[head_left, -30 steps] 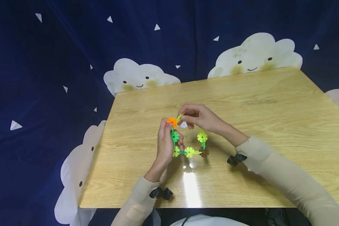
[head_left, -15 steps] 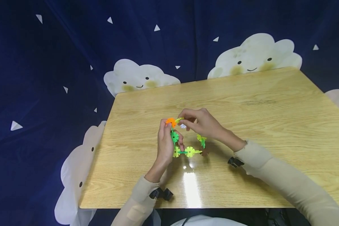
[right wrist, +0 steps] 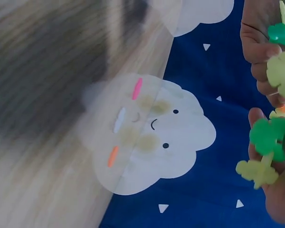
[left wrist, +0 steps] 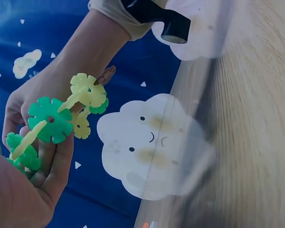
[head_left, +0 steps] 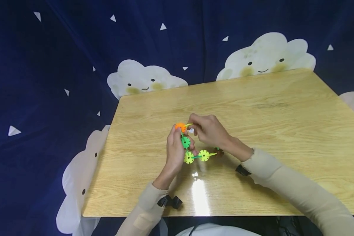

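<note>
A chain of interlocking snowflake discs hangs between the two hands above the table. My left hand (head_left: pixel 175 149) grips its upper left part, by an orange disc (head_left: pixel 181 127) and a green disc (head_left: pixel 185 142). Below, two yellow-green discs (head_left: pixel 204 155) link on towards a brown disc (head_left: pixel 219 152), partly behind the right forearm. My right hand (head_left: pixel 211 131) pinches a yellow-green disc (head_left: pixel 189 125), seen edge-on against the orange one. How deep the slots join cannot be made out. More green discs (left wrist: pixel 51 119) show in the left wrist view, over the left fingers.
On the wooden table (head_left: pixel 141 137), a white disc (head_left: pixel 191 130) lies behind the hands. The right wrist view shows a pink disc (right wrist: pixel 137 89) and a loose orange disc (right wrist: pixel 113 156) there too. A dark blue curtain (head_left: pixel 177 39) with clouds hangs behind.
The right hand has turned and come down slightly, its yellow-green disc now edge-on at the orange disc. The chain's lower part has shifted right, and its right end is now mostly hidden.
</note>
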A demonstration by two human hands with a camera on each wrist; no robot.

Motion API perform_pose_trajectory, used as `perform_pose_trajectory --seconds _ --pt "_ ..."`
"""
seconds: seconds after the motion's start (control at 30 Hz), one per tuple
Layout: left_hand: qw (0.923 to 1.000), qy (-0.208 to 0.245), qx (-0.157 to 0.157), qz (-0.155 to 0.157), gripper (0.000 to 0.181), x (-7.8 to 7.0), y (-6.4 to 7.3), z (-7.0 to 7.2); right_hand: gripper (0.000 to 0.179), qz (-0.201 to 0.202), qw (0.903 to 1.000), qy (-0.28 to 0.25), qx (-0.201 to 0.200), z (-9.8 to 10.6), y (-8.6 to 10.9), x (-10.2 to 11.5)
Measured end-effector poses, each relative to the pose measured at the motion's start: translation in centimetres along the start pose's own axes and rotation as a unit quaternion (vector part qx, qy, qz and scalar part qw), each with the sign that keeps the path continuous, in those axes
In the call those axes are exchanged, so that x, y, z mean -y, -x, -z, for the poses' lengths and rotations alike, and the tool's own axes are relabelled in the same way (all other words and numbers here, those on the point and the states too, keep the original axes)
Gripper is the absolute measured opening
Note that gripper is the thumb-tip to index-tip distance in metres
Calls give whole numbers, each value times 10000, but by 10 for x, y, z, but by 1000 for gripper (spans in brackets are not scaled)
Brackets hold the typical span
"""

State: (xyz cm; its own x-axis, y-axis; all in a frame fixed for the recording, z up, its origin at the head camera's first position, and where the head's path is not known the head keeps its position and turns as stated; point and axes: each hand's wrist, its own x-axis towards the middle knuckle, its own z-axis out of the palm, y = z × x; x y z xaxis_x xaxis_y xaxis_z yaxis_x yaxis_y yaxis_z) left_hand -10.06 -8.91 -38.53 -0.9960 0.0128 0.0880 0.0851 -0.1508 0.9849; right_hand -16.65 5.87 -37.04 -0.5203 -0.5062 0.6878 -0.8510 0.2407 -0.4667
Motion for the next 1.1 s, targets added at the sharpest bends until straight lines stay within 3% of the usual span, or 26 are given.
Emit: perform_pose_trajectory --seconds 0.17,0.33,0.57,0.83,1.1 --pt "10000 31 31 26 33 -2 0 -3 33 312 9977 575 -178 0 -4 4" --pt "9998 -158 114 26 34 -4 2 -4 35 415 9939 1022 53 -1 -7 8" --pt "9979 -426 479 -21 31 -27 7 -4 36 451 9912 1161 438 9 -11 7" --pt "9930 -1168 -163 47 29 -45 8 6 31 443 9893 1036 924 16 -21 6" --pt "9903 -1338 -236 293 31 -46 8 7 19 438 9898 999 917 7 -20 3"
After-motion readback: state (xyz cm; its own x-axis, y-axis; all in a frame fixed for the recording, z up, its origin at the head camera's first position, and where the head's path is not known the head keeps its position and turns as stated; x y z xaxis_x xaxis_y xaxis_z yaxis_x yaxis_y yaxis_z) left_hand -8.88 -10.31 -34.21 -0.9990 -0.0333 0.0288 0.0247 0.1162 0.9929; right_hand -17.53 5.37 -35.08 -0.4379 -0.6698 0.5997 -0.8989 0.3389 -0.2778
